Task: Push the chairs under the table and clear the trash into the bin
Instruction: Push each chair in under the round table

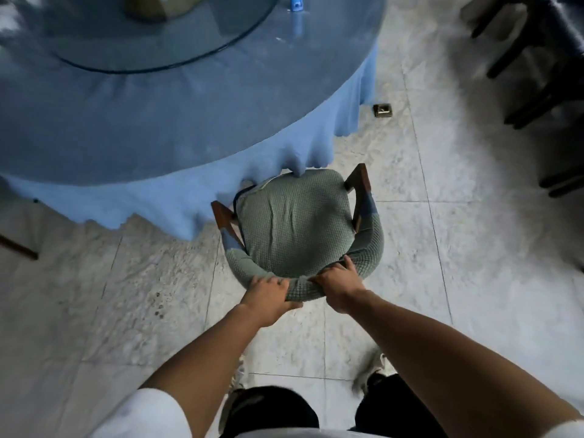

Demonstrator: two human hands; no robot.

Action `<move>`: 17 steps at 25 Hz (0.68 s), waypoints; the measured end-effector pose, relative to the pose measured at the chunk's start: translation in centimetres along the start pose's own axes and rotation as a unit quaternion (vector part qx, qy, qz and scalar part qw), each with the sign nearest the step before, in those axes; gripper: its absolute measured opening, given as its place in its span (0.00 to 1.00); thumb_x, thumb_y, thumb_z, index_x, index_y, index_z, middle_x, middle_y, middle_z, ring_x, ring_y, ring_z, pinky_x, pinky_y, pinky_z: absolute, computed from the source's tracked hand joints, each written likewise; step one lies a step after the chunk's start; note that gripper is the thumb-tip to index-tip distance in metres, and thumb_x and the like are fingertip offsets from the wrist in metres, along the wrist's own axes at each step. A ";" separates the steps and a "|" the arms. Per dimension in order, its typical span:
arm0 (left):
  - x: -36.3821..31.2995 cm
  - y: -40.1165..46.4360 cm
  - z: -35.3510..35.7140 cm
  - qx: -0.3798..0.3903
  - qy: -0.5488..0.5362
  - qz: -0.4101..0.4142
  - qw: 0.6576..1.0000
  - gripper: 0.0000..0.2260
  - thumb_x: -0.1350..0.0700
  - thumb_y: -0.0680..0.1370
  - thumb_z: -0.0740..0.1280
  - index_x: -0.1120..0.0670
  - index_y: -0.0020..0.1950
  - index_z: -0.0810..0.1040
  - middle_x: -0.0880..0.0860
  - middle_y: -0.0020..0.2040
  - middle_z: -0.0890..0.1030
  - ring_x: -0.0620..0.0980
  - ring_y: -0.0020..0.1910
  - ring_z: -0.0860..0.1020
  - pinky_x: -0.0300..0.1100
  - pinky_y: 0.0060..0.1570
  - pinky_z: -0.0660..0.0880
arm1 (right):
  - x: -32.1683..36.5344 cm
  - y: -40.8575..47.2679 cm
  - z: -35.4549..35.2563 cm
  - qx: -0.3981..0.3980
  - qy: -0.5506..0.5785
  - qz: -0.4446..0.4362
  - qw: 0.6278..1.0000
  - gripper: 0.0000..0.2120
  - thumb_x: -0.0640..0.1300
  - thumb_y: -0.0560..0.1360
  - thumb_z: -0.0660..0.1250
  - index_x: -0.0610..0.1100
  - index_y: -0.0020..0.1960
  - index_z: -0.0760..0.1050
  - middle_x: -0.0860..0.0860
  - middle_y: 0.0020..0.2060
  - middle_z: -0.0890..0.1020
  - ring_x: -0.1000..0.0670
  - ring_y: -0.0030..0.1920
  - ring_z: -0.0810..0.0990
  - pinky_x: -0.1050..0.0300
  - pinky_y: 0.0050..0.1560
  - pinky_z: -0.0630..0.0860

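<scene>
Left hand [268, 295] and right hand [338, 285] grip chair [294, 222] backrest, frame centre; risk: seat snags tablecloth [177, 197], dragging it.

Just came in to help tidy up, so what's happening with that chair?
A person grips the backrest of the green-covered chair with the left hand and right hand, facing the round table. The seat's front edge just meets the hanging blue tablecloth; most of the chair is not yet under.

Chair [294, 226] w/ matt waffle cloth, wood arms; glossy glass turntable [151, 42].
</scene>
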State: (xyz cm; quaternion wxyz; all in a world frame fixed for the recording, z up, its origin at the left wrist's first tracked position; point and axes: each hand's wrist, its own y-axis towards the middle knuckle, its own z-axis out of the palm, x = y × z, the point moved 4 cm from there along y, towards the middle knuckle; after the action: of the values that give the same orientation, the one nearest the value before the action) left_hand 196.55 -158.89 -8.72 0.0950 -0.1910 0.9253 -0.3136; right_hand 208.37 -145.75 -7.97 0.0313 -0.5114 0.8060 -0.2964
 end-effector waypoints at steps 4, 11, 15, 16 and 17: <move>-5.8 1.5 0.0 -0.035 -0.051 -0.052 0.997 0.35 0.27 0.76 0.53 0.52 0.71 0.69 0.56 0.66 0.77 0.58 0.64 0.74 0.55 0.67 0.66 | -6.0 -0.9 -1.4 0.021 -0.041 -0.064 0.997 0.26 0.44 0.76 0.65 0.60 0.71 0.73 0.55 0.68 0.78 0.47 0.75 0.67 0.40 0.80 0.43; -14.6 0.7 -1.3 -0.009 -0.174 -0.130 0.976 0.33 0.31 0.79 0.56 0.52 0.76 0.65 0.56 0.75 0.70 0.59 0.75 0.64 0.61 0.75 0.55 | -12.4 -3.7 -2.3 0.050 -0.091 -0.114 0.988 0.26 0.45 0.76 0.64 0.59 0.74 0.70 0.55 0.70 0.76 0.48 0.76 0.67 0.42 0.80 0.48; -16.2 1.0 -1.2 -0.013 -0.203 -0.155 0.967 0.37 0.27 0.76 0.53 0.51 0.75 0.66 0.56 0.76 0.68 0.57 0.75 0.63 0.60 0.76 0.52 | -14.0 -4.1 -2.7 0.065 -0.087 -0.155 0.982 0.31 0.46 0.71 0.65 0.57 0.74 0.70 0.53 0.71 0.76 0.47 0.75 0.67 0.41 0.80 0.48; -16.2 1.0 -1.0 -0.017 -0.230 -0.168 0.959 0.37 0.27 0.75 0.51 0.50 0.74 0.67 0.56 0.75 0.69 0.57 0.75 0.64 0.60 0.75 0.52 | -14.1 -4.4 -2.9 0.062 -0.063 -0.170 0.982 0.32 0.47 0.70 0.65 0.56 0.74 0.70 0.53 0.71 0.75 0.47 0.74 0.68 0.41 0.80 0.50; -16.2 1.0 -0.9 -0.029 -0.254 -0.180 0.950 0.36 0.27 0.75 0.49 0.50 0.71 0.70 0.56 0.73 0.72 0.56 0.72 0.67 0.60 0.74 0.54 | -14.2 -4.7 -3.2 0.058 -0.026 -0.177 0.982 0.32 0.49 0.70 0.64 0.55 0.74 0.70 0.52 0.71 0.75 0.47 0.73 0.69 0.41 0.79 0.53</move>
State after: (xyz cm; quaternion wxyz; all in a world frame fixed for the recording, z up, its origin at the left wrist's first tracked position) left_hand 210.73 -150.98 -7.75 0.2632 -0.4305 0.8294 -0.2399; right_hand 217.82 -133.79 -6.53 0.0288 -0.6513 0.6828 -0.3298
